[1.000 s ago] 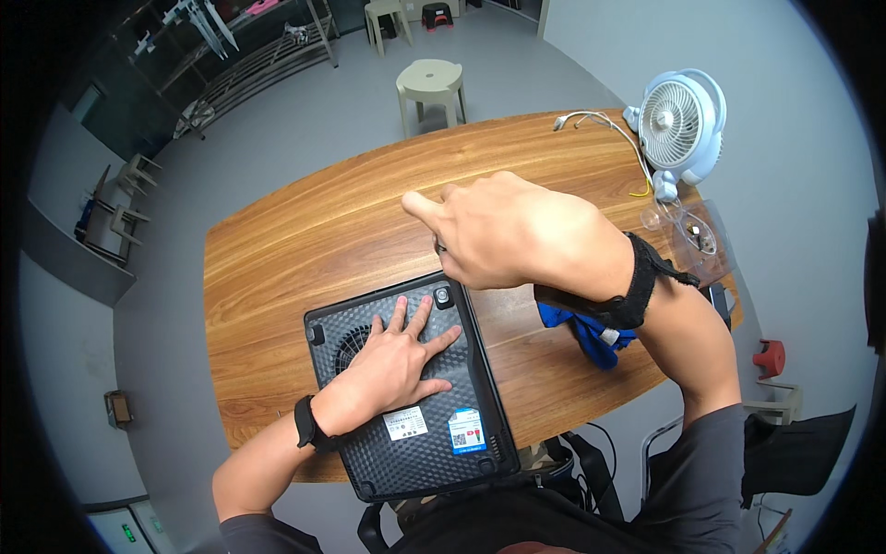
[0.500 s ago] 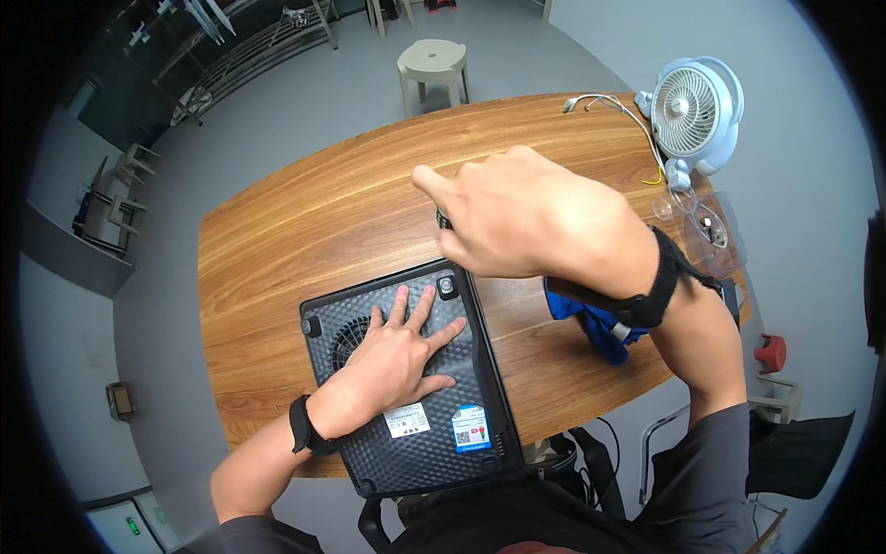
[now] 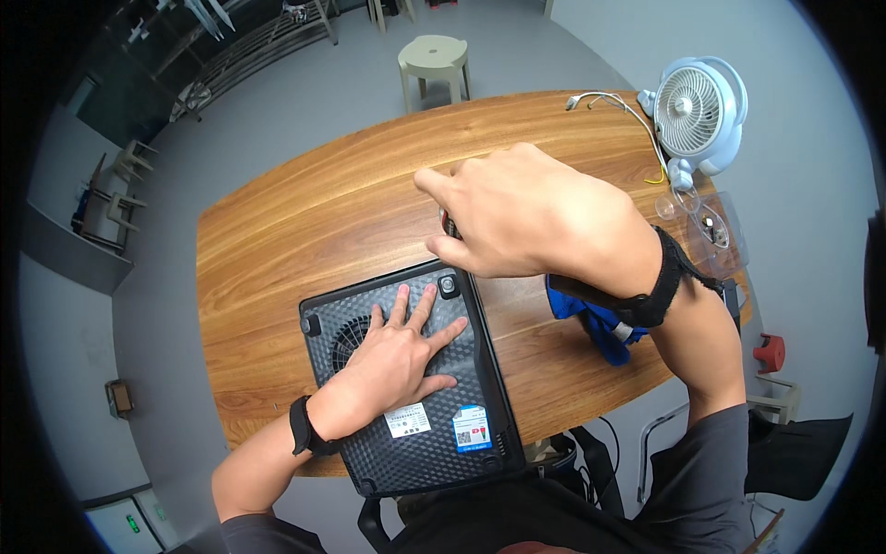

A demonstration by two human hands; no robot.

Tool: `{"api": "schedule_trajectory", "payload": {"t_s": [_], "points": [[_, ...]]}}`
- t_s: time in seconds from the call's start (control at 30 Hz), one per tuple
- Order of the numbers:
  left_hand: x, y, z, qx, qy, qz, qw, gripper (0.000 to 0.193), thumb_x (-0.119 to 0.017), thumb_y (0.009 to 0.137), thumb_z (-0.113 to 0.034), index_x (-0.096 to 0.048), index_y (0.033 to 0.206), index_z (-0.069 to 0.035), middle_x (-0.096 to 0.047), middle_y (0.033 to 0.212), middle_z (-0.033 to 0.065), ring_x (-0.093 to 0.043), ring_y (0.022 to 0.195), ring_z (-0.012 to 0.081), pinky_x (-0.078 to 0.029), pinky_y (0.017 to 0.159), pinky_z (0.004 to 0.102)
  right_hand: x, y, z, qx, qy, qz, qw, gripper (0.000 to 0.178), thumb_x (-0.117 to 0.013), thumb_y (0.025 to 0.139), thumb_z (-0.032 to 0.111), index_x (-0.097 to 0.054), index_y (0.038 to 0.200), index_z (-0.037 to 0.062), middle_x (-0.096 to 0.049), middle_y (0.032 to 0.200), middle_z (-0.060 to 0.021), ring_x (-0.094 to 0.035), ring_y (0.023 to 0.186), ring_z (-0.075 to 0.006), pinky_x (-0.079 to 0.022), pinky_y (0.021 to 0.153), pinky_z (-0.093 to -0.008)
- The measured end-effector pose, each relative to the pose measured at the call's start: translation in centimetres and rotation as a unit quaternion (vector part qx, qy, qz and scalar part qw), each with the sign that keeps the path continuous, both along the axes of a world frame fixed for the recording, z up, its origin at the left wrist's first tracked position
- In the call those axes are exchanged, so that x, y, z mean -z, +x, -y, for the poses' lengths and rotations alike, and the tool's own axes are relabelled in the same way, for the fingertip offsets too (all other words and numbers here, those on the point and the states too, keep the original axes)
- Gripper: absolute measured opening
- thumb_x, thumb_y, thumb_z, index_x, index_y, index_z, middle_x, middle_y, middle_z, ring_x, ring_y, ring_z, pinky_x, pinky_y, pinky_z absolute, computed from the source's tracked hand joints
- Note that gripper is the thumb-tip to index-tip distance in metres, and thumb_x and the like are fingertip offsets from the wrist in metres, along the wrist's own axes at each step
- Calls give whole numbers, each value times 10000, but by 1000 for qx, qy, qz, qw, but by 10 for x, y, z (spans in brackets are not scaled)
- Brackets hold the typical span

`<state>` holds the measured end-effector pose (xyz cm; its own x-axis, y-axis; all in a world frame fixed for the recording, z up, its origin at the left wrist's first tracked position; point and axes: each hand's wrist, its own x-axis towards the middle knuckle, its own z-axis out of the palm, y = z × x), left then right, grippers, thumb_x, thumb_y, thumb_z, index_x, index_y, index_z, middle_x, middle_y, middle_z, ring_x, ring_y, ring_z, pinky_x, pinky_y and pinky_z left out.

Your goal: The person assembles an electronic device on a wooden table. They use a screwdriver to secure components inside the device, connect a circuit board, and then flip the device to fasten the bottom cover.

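Left hand [image 3: 401, 349]: lies flat, fingers spread apart, palm pressed on the underside of the black square textured plastic appliance [image 3: 406, 379]; grips nothing, only presses down.
Right hand [image 3: 521, 212]: raised above the table at about 1 o'clock from the appliance, fingers curled together around a thin dark tool [image 3: 449, 224], only a short stub of it showing below the fist; tool tip close above the appliance's far right corner.
Appliance: upside down on the near edge of the oval wooden table [image 3: 305, 222], at 6 o'clock in the view; round vent grille partly under the left hand, round rubber foot [image 3: 448, 285] at its 1 o'clock corner, white and blue stickers near its 5 o'clock edge.
Wrists: black band on each.
Blue cloth [image 3: 591, 319]: on the table at 3 o'clock from the appliance, partly hidden by the right forearm.
White desk fan [image 3: 697, 111]: at the table's 2 o'clock end, white cable beside it.
Pale green plastic stool [image 3: 434, 60]: on the grey floor at 12 o'clock, beyond the table.
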<state>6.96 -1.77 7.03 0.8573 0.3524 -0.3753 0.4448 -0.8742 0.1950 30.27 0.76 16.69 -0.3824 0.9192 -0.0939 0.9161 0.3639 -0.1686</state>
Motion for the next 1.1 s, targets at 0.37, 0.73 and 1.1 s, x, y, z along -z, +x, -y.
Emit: {"api": "schedule_trajectory", "payload": {"t_s": [0.37,0.73,1.1], "points": [[1,2,0,-1,0,-12,1000,772,-663,875,-639,-485,1521,-256,-305,1593,308,-311,1426,587,-391,1103,659,-4,-1,-9,-44,-31,-17,998,297,-625,875,174,-671,1101,-12,-715,806,-218,-712,790,-398,-584,735,-476],[-4,0,3,-4,-4,-2,1000,784,-676,862,-639,-491,1518,-251,-318,1587,312,-312,1427,587,-387,1107,652,-28,12,3,0,-9,-60,998,296,-624,867,182,-702,1079,-9,-728,912,-225,-717,884,-394,-582,808,-472],[-3,-12,1,-45,-40,57,997,625,-648,942,-498,-529,1470,-186,-337,1596,262,-336,1446,517,-388,1127,633,-52,-5,31,-14,8,-89,996,257,-620,882,228,-651,989,-4,-726,882,-227,-698,852,-413,-555,797,-495]]}}
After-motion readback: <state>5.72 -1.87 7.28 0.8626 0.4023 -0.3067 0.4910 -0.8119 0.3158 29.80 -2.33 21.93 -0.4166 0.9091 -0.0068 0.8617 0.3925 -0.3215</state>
